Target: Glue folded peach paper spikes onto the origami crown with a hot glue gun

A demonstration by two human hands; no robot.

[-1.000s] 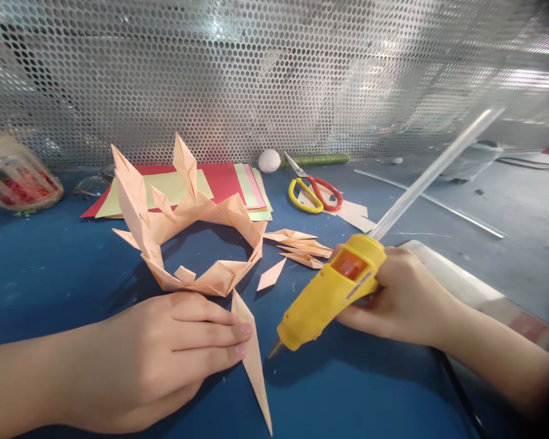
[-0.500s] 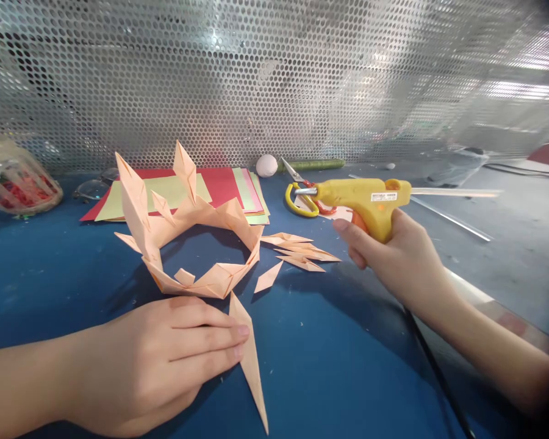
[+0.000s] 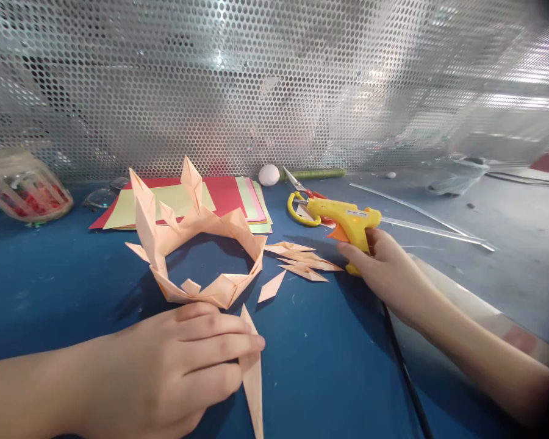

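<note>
Since the earlier frames, the yellow glue gun (image 3: 343,213) has been brought down toward the worktop (image 3: 311,353) beside the scissors (image 3: 307,194) by the right hand (image 3: 393,268), its fingers clamped around the grip. No glue can be applied from there to the paper spike (image 3: 252,390). The spike is covered by the left hand (image 3: 174,360), near the paper ring (image 3: 229,286); whether it is pinched cannot be told.
</note>
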